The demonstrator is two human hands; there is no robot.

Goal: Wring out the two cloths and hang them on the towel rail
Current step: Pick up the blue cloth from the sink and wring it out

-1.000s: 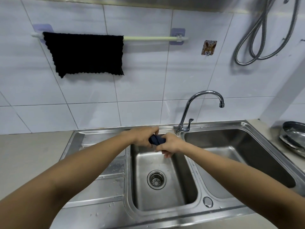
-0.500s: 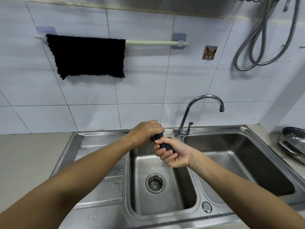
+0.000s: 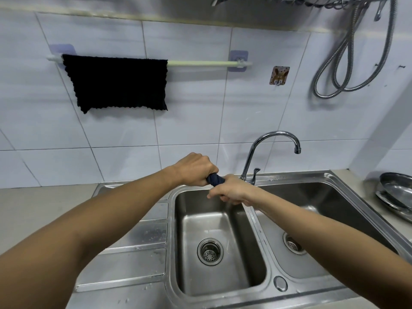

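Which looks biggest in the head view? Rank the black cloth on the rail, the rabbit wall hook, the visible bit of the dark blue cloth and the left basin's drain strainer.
1. Black cloth.
2. Drain strainer and rabbit wall hook: too alike to rank.
3. Visible twist of dark blue cloth, mostly hidden inside the left hand and right hand.

Cloth [image 3: 215, 179]: mostly hidden inside the left hand [image 3: 196, 168] and right hand [image 3: 229, 191]; only a short twisted bit shows between them.
Rail [image 3: 200, 63]: left stretch covered by the black cloth [image 3: 118, 82].
Right drain [image 3: 292, 243]: partly behind the right forearm.
Pans [image 3: 394, 192]: cut by the right edge.
Rack [image 3: 301, 1]: cut by the top edge.
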